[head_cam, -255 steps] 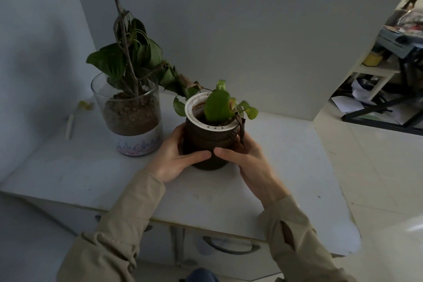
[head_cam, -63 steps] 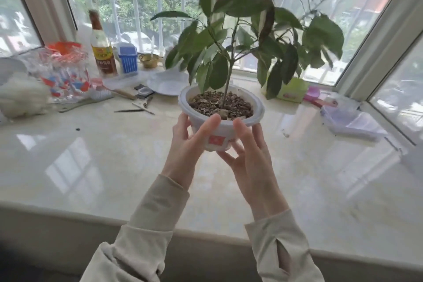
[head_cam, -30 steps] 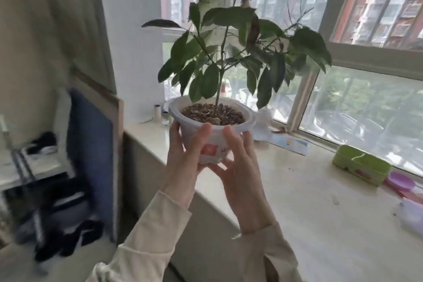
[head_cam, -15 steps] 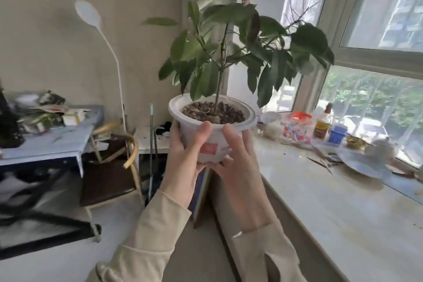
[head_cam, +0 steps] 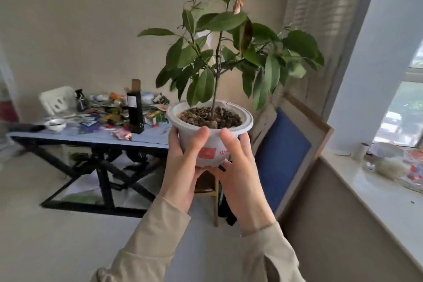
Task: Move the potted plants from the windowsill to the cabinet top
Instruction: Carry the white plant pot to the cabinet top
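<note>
Head view: the white plastic pot (head_cam: 211, 142) with its leafy sapling (head_cam: 219, 59) is carried in mid-air, upright, left hand (head_cam: 183, 167) and right hand (head_cam: 240, 167) cupped around its wall, thumbs pressed just under the rim. The view has swung from the windowsill (head_cam: 377, 192), now at right, toward a cluttered table (head_cam: 96, 137). The cabinet top is out of sight, so carrying likely continues.

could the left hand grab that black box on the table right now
Probably not. The left hand is cupped on the white pot, sharing its weight with the right hand, and the black box stands well beyond it on the table.
</note>
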